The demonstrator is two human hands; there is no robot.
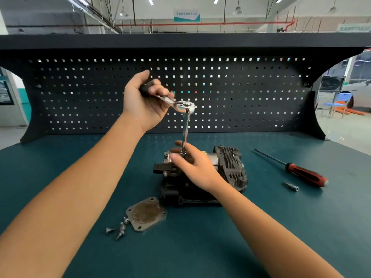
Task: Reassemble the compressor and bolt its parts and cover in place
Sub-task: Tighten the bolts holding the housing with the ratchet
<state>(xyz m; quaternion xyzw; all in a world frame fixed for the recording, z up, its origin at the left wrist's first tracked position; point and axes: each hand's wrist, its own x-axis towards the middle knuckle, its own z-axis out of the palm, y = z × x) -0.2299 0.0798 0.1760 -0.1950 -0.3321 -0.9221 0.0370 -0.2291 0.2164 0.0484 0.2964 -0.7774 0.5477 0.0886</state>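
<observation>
- Gripping the ratchet by its handle, the left hand holds it above the compressor.
- The right hand pinches the extension bar low down.
- The cover plate lies beside loose bolts.

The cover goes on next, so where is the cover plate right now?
In the head view the cover plate lies flat on the bench, just near-left of the compressor, with loose bolts beside its left edge.
</observation>
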